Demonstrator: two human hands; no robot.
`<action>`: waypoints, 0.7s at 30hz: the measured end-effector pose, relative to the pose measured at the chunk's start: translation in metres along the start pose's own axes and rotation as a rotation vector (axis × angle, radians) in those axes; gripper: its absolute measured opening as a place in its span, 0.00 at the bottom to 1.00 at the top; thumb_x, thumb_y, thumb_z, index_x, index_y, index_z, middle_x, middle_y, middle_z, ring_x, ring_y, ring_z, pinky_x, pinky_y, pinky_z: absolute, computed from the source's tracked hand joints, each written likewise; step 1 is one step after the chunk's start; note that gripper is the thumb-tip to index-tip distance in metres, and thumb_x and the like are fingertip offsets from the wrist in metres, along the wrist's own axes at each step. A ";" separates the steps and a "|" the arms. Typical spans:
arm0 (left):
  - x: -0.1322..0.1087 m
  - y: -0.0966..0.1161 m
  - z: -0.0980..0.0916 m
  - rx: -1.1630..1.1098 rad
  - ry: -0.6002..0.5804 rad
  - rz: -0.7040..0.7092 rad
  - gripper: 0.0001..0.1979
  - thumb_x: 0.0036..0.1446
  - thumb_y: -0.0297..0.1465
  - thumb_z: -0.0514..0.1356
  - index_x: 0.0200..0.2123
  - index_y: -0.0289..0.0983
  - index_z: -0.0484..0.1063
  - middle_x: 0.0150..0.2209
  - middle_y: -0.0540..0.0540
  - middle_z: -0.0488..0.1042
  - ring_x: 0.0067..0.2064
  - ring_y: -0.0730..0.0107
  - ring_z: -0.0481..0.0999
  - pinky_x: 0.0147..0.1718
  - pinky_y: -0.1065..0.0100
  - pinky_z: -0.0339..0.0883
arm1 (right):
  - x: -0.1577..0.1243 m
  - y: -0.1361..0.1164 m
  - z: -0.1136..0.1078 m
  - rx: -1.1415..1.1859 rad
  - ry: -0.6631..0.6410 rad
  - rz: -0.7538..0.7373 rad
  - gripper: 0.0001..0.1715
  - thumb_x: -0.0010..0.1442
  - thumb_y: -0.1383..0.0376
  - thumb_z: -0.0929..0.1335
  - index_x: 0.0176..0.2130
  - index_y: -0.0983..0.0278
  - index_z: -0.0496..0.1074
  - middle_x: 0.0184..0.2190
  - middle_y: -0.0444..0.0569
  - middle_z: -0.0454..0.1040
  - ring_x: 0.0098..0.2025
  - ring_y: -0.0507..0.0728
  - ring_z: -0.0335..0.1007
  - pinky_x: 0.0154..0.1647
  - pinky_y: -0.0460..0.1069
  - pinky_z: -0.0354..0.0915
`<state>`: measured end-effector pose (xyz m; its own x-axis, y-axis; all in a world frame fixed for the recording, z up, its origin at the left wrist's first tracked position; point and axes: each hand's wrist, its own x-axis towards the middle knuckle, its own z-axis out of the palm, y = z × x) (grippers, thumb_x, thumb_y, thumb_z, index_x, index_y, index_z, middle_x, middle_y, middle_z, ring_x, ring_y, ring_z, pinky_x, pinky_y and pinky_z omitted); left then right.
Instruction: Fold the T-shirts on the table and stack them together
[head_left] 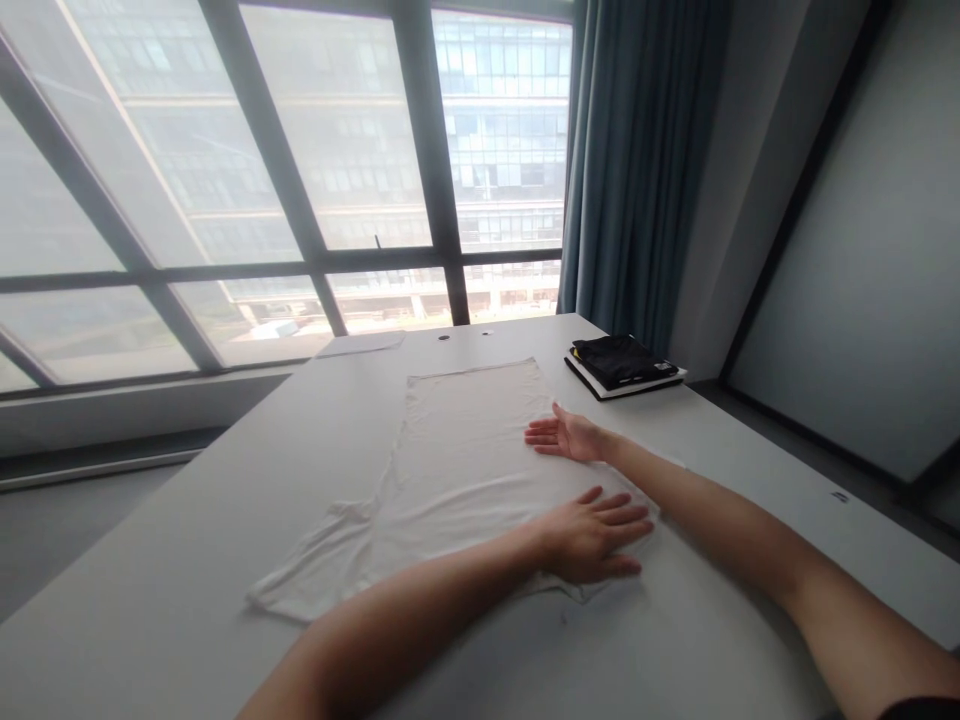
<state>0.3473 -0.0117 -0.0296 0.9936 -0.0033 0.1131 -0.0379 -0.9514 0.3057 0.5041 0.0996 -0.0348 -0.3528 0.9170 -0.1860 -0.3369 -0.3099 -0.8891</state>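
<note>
A white T-shirt [465, 440] lies spread on the white table [247, 480], its hem toward the window and one sleeve reaching out to the left. Soft wrinkles run across its middle and near the sleeve. My left hand [596, 535] rests palm down on the shirt's near right part, fingers spread and pointing right. Farther off, my right hand [566, 435] is at the shirt's right edge, its fingers stretched out and pointing left. Neither hand grips the cloth. My forearms cover part of the collar end and the right sleeve.
A stack of folded dark and white clothes [622, 362] sits at the table's far right edge. Large windows [337, 130] rise beyond the table, with a blue curtain [637, 170] beside them. Small round fittings [444, 338] are set into the tabletop's far end.
</note>
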 end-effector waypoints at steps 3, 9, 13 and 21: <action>0.000 -0.001 0.002 0.018 0.003 0.002 0.32 0.72 0.47 0.47 0.72 0.39 0.49 0.73 0.43 0.51 0.73 0.54 0.46 0.70 0.47 0.38 | 0.025 -0.023 -0.035 0.088 0.194 -0.004 0.35 0.73 0.48 0.50 0.52 0.71 0.67 0.55 0.70 0.72 0.54 0.62 0.75 0.57 0.61 0.69; -0.002 -0.001 0.005 -0.011 0.027 -0.014 0.32 0.71 0.48 0.48 0.72 0.41 0.50 0.72 0.45 0.52 0.73 0.55 0.48 0.70 0.47 0.38 | 0.044 -0.051 -0.072 -0.064 0.590 -0.248 0.34 0.72 0.52 0.46 0.55 0.65 0.67 0.57 0.63 0.71 0.59 0.59 0.71 0.59 0.61 0.68; -0.003 -0.001 0.006 -0.010 0.028 -0.015 0.33 0.71 0.47 0.48 0.73 0.41 0.49 0.72 0.45 0.52 0.73 0.56 0.48 0.70 0.48 0.38 | 0.045 -0.024 -0.051 -0.297 0.376 -0.300 0.34 0.71 0.48 0.49 0.54 0.63 0.68 0.61 0.60 0.69 0.63 0.60 0.67 0.60 0.61 0.66; -0.002 0.001 0.006 0.005 0.028 -0.022 0.33 0.71 0.46 0.49 0.72 0.39 0.50 0.72 0.45 0.52 0.74 0.58 0.46 0.70 0.49 0.38 | 0.042 -0.014 -0.021 -0.279 0.469 -0.321 0.33 0.71 0.53 0.46 0.62 0.59 0.63 0.64 0.59 0.65 0.66 0.60 0.63 0.64 0.65 0.62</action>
<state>0.3456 -0.0142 -0.0353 0.9908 0.0259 0.1328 -0.0158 -0.9526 0.3037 0.5122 0.1480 -0.0390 0.1692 0.9856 0.0009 -0.0994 0.0180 -0.9949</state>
